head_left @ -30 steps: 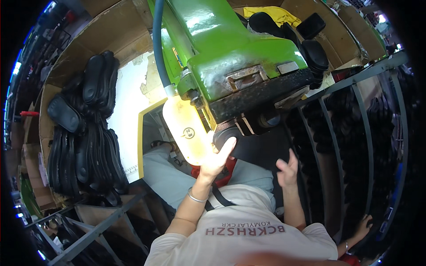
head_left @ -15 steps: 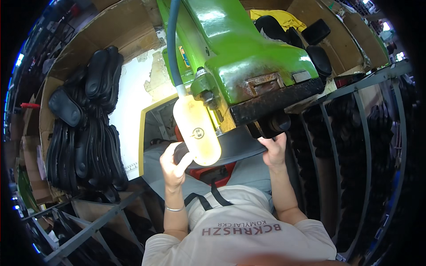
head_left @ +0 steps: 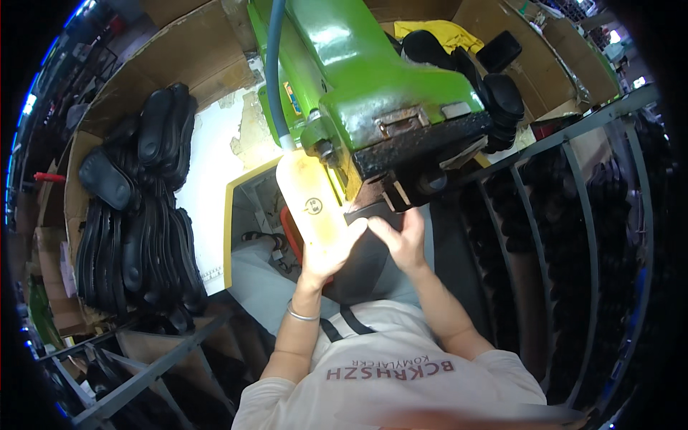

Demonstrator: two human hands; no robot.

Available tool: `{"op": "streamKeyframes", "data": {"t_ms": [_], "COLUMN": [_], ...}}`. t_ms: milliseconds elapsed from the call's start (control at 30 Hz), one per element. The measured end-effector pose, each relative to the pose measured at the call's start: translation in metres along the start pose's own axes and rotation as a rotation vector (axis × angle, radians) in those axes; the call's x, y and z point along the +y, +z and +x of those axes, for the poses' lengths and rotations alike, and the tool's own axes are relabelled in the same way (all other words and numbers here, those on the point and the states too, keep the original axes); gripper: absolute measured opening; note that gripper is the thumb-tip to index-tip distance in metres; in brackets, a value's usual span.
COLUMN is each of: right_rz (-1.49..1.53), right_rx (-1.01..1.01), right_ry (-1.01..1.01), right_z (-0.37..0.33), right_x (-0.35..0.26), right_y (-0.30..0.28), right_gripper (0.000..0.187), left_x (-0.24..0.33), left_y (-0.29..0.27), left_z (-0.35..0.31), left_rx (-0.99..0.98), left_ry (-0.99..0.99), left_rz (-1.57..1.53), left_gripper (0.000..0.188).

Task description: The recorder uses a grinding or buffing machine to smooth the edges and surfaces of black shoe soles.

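Note:
A black shoe sole (head_left: 363,266) is gripped by both of my hands, its far end up at the working head of the green machine (head_left: 401,68) and its near end pointing toward my body. My left hand (head_left: 326,259) closes on the sole's left edge, the thumb lying on top, partly behind the glowing lamp. Opposite it, my right hand (head_left: 407,245) pinches the right edge, thumb stretched toward the left one. A bright yellow-white lamp (head_left: 310,197) on a blue-grey hose hangs just left of the head and hides part of the sole's surroundings.
Stacked black soles (head_left: 147,236) fill a cardboard box (head_left: 193,46) on the left. More dark soles (head_left: 504,93) and a yellow cloth (head_left: 444,34) lie behind the machine at right. Metal racks (head_left: 527,218) with dark pieces stand on both sides. A yellow-edged white tabletop (head_left: 208,186) surrounds an opening.
The sole has turned from lying crosswise to pointing toward me. My hands have come closer together, the left moving right and the right moving left. The view has shifted slightly.

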State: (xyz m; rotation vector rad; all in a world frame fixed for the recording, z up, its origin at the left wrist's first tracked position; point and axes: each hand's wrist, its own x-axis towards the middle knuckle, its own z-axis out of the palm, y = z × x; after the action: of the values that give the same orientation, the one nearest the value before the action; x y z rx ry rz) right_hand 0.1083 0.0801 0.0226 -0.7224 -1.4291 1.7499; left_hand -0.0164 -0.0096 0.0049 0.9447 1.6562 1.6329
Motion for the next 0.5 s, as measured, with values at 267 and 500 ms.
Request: {"op": "streamKeyframes", "data": {"t_ms": [267,500], "right_rz": [0.093,-0.012], "right_rx": [-0.223,0.355], "right_ry": [0.583,0.17], "right_z": [-0.101,-0.057], "right_x": [0.018,-0.032], "right_y": [-0.072,-0.124], "right_gripper": [0.043,0.03], "left_x": [-0.006,0.009], "left_y": [0.017,0.03], "left_z": [-0.01,-0.007], "left_rx": [0.168,0.015], "left_ry": [0.137,-0.002], "left_rz": [-0.072,-0.399], "left_gripper": [0.015,0.017]}}
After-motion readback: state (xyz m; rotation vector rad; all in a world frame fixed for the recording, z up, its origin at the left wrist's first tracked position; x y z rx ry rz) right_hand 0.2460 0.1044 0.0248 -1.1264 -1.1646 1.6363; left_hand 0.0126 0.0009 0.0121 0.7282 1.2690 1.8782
